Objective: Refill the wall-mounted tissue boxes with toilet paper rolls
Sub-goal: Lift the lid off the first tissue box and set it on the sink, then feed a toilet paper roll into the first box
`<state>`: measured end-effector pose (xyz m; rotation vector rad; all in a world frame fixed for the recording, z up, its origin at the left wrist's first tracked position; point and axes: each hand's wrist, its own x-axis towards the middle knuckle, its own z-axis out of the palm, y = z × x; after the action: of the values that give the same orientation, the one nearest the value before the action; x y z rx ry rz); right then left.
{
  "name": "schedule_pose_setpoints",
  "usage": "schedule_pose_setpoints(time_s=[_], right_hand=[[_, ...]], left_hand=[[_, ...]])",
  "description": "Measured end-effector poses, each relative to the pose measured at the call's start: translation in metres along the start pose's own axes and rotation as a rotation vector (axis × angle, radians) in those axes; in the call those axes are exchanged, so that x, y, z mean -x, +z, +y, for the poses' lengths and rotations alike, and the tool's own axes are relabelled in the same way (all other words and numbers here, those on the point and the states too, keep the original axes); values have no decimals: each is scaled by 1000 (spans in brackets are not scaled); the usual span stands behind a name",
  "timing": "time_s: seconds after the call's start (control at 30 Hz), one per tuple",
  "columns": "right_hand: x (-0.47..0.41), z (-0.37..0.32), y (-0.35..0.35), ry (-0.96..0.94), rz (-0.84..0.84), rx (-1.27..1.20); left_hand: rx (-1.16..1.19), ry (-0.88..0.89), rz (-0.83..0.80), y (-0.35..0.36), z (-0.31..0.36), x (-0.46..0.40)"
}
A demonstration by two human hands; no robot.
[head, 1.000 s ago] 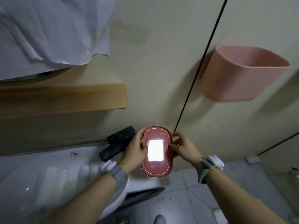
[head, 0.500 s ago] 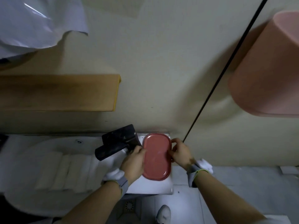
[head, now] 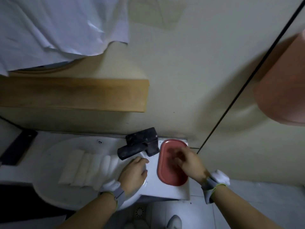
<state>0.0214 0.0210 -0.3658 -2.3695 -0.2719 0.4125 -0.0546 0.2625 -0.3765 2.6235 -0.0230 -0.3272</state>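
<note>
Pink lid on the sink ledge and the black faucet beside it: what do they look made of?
The pink lid looks like moulded plastic, smooth and semi-gloss, with a raised rim and rounded corners. The black faucet looks like metal with a matte dark coating, blocky, with pale specks on top; coated plastic cannot be ruled out. The right hand blurs part of the lid.

No legible text, label, brand, number or sign appears on any surface in the view. The pink lid [head: 171, 172], the pink wall box [head: 280, 90], the black tap [head: 140, 144] and the white sheet [head: 57, 28] all show plain, unmarked faces.
</note>
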Motion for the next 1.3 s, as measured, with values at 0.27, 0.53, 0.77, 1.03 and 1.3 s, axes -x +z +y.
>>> schedule_pose_setpoints(time_s=[0.27, 0.53, 0.77, 1.03, 1.3], right_hand=[[3, -105, 89, -101, -207, 67], [-3, -168, 185, -364, -320, 427], [-4, -192, 241, -304, -378, 704], [-4, -193, 240, -321, -289, 760], [-6, -218, 218, -215, -395, 549]], left_hand=[[1, -125, 44, -54, -115, 53], [-138, -422, 69, -103, -232, 86], [-56, -469, -42, -102, -271, 77], [20, -525, -48, -102, -276, 59], [128, -442, -26, -122, -269, 76]])
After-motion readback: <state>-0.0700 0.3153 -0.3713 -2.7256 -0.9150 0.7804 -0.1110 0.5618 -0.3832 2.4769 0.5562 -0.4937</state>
